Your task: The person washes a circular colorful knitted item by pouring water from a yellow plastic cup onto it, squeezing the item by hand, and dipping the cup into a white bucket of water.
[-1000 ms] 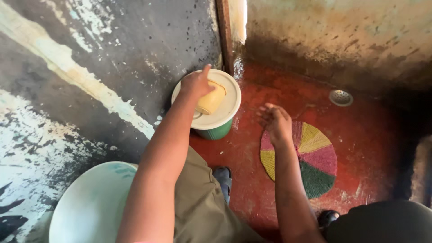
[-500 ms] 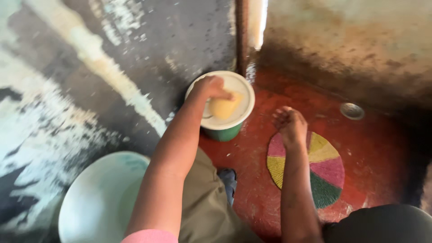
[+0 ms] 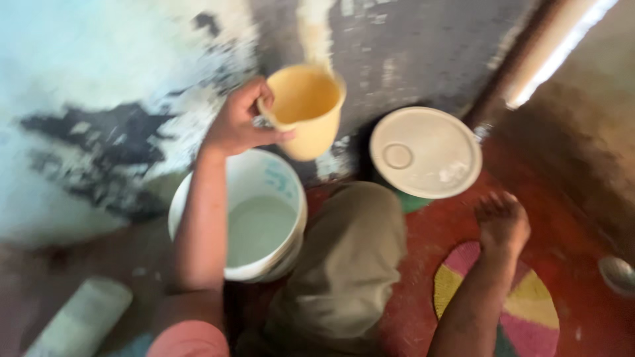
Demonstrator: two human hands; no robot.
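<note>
A: What does the left hand [image 3: 235, 125] have?
B: Its fingers are wrapped round the handle of a yellow cup [image 3: 305, 109], held in the air above the white bucket [image 3: 254, 218], mouth tilted toward the camera.
A: And the right hand [image 3: 503, 221]?
B: Empty, fingers loosely spread, holding nothing, hovering over the mat [image 3: 503, 304], right of the bucket.
A: Anything else near?
B: A lidded pail [image 3: 424, 152], up and right of the bucket; the cup is clear of it.

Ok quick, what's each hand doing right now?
Left hand: closed, holding the yellow mug by its handle.
Right hand: open, holding nothing.
</note>
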